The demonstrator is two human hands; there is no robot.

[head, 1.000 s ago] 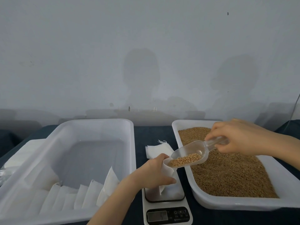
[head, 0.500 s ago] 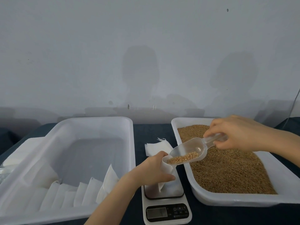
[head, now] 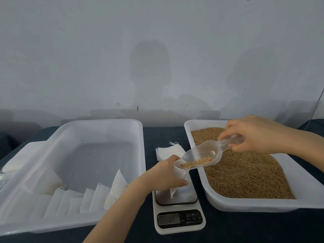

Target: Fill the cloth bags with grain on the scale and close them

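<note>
left hand [head: 164, 174] curled round the small white cloth bag [head: 179, 171], holding its mouth open on the white digital scale [head: 177, 215]. my right hand [head: 254, 135] pinched the handle of the clear plastic scoop [head: 201, 155]. its long axis sloped down-left, and i judged its lip was at the bag's mouth.

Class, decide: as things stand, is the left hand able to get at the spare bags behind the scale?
Likely not now: the left hand holds the cloth bag open under the scoop; the spare bags lie close, nothing between.

2 tubs [head: 98, 121], 2 hands [head: 164, 174], 1 scale [head: 178, 228], 1 scoop [head: 201, 153] — bags [head: 87, 199] overlap, uncountable.
</note>
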